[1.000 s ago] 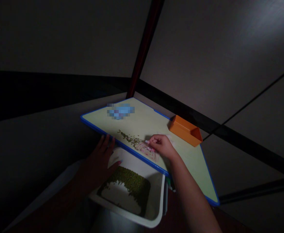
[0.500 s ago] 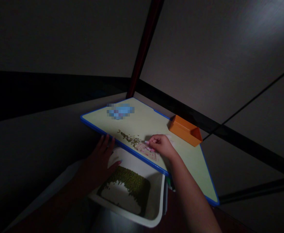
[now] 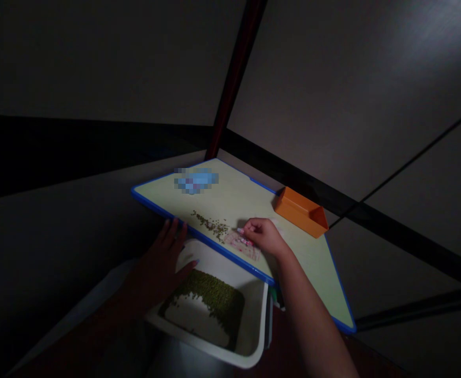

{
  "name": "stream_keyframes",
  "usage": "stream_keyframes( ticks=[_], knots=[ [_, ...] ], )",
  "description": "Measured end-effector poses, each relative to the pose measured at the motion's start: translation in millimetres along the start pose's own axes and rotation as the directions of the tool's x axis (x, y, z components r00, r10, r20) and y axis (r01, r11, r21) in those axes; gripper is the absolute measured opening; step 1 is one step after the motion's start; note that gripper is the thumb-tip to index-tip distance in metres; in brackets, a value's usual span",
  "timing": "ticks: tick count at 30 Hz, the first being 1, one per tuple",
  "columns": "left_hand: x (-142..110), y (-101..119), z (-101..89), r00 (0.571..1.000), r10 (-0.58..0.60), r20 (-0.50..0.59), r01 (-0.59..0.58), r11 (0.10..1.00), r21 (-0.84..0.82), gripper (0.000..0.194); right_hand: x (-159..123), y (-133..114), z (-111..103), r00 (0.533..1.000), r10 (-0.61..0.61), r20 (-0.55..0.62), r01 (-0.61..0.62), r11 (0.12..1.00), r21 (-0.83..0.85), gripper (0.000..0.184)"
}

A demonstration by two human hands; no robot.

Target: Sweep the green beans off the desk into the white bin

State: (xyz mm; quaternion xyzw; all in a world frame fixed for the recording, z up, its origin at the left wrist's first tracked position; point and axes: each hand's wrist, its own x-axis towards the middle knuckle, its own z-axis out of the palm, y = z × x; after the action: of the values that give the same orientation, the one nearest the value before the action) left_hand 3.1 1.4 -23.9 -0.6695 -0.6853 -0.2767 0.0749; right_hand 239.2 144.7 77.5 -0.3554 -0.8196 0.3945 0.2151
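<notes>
The right hand (image 3: 264,236) is curled, thumb against fingers, over a pink-printed bag (image 3: 243,251) on the table (image 3: 313,268); the dim light hides whether it grips anything. Loose beans (image 3: 211,226) lie between it and the left hand (image 3: 160,265), whose spread fingers rest loosely against the table's edge, above a tub (image 3: 249,361) holding more beans.

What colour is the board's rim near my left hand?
The rim is blue; the head view shows it best.
</notes>
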Motion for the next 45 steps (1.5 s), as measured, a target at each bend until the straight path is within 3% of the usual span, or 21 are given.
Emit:
stream_keyframes(
  ticks=[8,22,39,45],
  knots=[
    [1.4,0.6,2.0,1.0,0.003,-0.022,-0.003,1.0,0.005,0.087,0.8,-1.9,2.3,0.996,-0.081,0.034,0.083,0.994,-0.068,0.022],
    [0.4,0.2,3.1,0.999,0.019,-0.04,-0.019,1.0,0.004,0.088,-1.0,-4.3,4.4,0.999,-0.018,0.038,0.017,1.0,0.023,0.028],
    [1.0,0.4,1.8,0.999,0.01,-0.031,-0.01,1.0,-0.006,0.087,1.0,0.8,1.1,0.991,-0.033,-0.127,0.024,0.997,-0.071,0.027],
    [1.6,1.9,-0.5,1.0,-0.007,0.0,0.007,0.999,-0.033,0.088,1.2,4.9,0.2,0.991,-0.046,-0.129,0.029,0.991,-0.132,0.028]
  ],
)
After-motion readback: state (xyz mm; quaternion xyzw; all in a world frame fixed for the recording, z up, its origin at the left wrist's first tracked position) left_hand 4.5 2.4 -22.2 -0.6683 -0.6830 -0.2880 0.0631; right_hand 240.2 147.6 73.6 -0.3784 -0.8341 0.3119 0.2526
